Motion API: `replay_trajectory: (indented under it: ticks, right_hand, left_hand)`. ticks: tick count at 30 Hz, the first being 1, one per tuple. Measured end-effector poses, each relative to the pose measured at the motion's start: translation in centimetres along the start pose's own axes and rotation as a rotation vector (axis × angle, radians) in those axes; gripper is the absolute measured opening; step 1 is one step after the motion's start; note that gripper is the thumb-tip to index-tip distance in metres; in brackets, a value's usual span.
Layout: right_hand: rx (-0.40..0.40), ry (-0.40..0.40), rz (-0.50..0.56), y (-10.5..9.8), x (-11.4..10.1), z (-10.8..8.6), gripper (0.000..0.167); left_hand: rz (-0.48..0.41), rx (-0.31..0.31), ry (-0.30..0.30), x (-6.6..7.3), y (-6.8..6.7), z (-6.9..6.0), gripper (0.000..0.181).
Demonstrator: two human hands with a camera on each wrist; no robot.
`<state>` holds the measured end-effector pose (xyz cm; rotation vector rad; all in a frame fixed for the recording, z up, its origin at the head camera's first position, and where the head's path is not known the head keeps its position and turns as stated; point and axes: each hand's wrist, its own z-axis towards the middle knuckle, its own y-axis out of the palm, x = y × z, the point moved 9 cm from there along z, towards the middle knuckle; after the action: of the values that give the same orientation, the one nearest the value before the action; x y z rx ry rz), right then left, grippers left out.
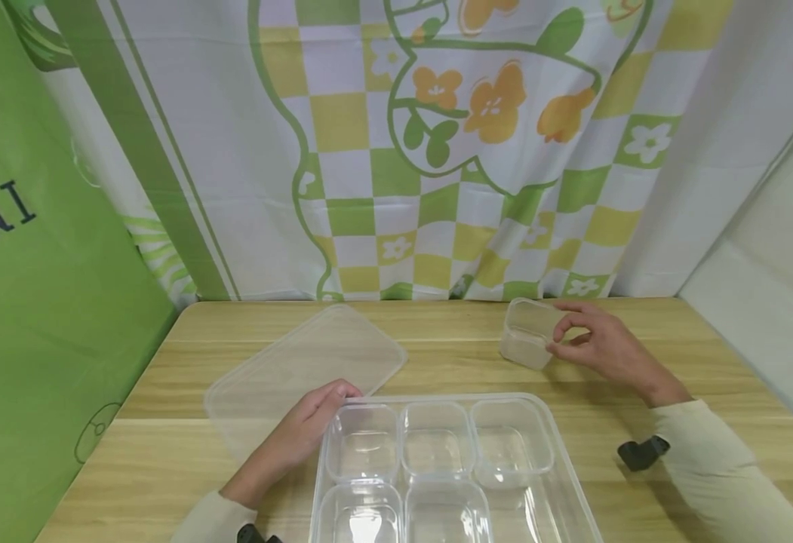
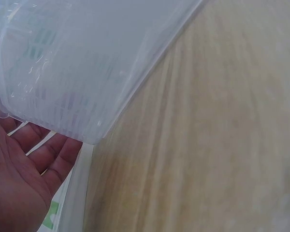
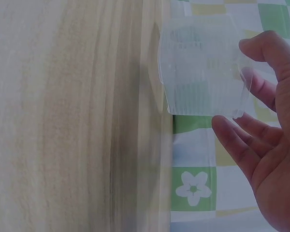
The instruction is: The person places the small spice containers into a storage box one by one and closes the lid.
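Observation:
In the head view, a small clear plastic container [image 1: 525,347] is at the table's far right side. My right hand [image 1: 603,343] pinches its right wall between thumb and fingers. The right wrist view shows the small container [image 3: 203,67] close up, with the thumb on one side of the wall and a finger behind it. A large clear storage box [image 1: 569,460] sits at the front centre with several small clear containers [image 1: 437,441] inside. My left hand [image 1: 304,422] holds its far left corner; in the left wrist view its fingers [image 2: 46,150] lie against the box wall.
A flat translucent lid [image 1: 315,354] lies on the wooden table [image 1: 464,354] left of centre, partly behind the left forearm. A patterned curtain [image 1: 423,188] hangs along the back edge. Green cloth [image 1: 43,302] stands at the left, a white panel [image 1: 769,286] at the right.

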<state>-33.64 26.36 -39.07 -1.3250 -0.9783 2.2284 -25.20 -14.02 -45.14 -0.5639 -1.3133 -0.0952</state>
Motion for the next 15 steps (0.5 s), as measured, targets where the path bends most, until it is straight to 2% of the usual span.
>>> replay_trajectory:
  ticks: [6,15]
  right_hand:
    - [0.002,0.001,0.010,-0.4,-0.4,-0.1,0.018]
    - [0.036,-0.035,-0.047,-1.1,-1.6,-0.4,0.020]
  left_hand:
    - [-0.006,-0.003,-0.006,0.0,0.0,0.0,0.040]
    - [-0.006,-0.003,-0.006,0.2,0.0,0.0,0.041]
